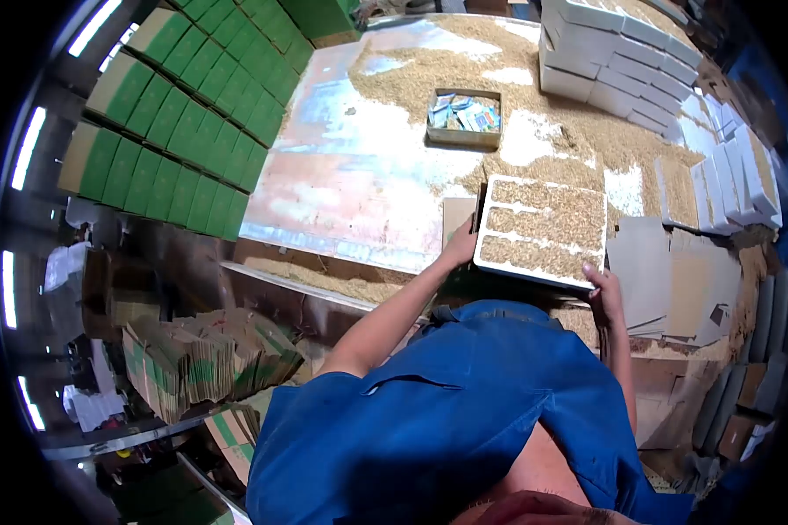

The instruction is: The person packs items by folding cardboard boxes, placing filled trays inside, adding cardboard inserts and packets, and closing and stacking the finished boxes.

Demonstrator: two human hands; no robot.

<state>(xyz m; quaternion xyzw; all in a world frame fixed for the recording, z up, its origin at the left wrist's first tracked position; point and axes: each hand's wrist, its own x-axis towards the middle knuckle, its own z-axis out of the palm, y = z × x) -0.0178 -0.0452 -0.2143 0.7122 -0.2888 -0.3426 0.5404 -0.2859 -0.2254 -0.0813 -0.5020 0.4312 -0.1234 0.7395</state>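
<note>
In front of my body is a white tray [545,211], its long divided rows filled with tan, flaky grain-like material. My left hand [463,243] is closed at the tray's left side, beside a dark edge, with its fingertips mostly hidden. At the near right corner, my right hand [605,296] grips the tray with the thumb up on the rim. Something dark green [490,282] shows under the tray's near side; I cannot tell whether it is a carton. A flat piece of brown cardboard [458,216] lies by my left hand.
A shallow box of colourful packets [464,120] stands on the worktable [333,175], amid scattered tan material. Green cartons [179,131] are stacked at left, white trays [617,66] at back right. Folded cartons [210,359] stand lower left; cardboard sheets [670,280] lie right.
</note>
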